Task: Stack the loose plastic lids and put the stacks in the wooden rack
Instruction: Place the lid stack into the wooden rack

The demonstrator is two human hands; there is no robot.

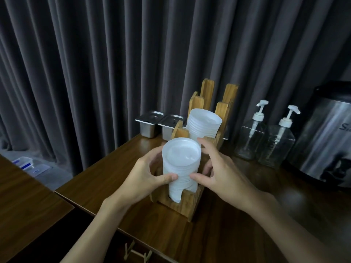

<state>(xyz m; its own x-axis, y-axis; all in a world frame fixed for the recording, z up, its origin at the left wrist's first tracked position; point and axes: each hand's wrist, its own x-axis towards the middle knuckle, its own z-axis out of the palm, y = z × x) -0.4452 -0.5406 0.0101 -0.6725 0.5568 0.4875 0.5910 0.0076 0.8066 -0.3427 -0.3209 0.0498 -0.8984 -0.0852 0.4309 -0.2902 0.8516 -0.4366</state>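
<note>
Lid stacks: near stack [181,164] and far stack [204,123], both translucent white, finely ribbed down the sides. Wooden rack [191,203]: honey-brown with darker grain streaks. Worktop [106,179]: dark brown wood grain, glossy. Curtain [95,63]: dark grey, vertical folds. Lidded tins [149,122]: brushed silver. Pump bottles [266,137]: clear with white pumps. Urn [326,133]: silver body, black lid and base.

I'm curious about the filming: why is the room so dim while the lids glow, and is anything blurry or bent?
Head view: dim room; the white lid stack between both hands is nearly washed out; glare streaks the steel urn; wide-angle bends the curtain folds; forearms blur near the bottom edge.
</note>
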